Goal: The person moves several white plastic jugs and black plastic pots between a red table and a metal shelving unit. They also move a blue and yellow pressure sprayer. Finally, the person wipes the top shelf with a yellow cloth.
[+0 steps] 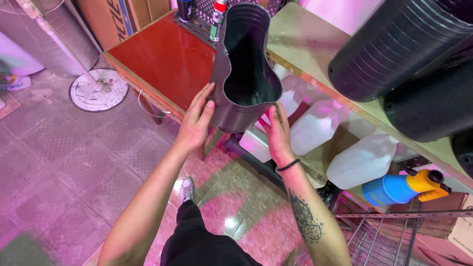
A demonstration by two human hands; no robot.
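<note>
L hand (197,120) + R hand (277,132) both clasping stack of black pots (245,69) | rim buckling | squeezing less, supporting underneath, advisable | red table (162,59) far-left

A red-topped wooden table (165,56) stands at the far left, with two spray cans (217,19) near its far right corner. Left of it a round white fan base (98,89) sits on the tiled floor. On the right, white plastic jugs (362,160) and a blue sprayer with a yellow top (401,187) lie under a pale wooden shelf (295,44), which carries stacks of black plastic pots (394,49).
</note>
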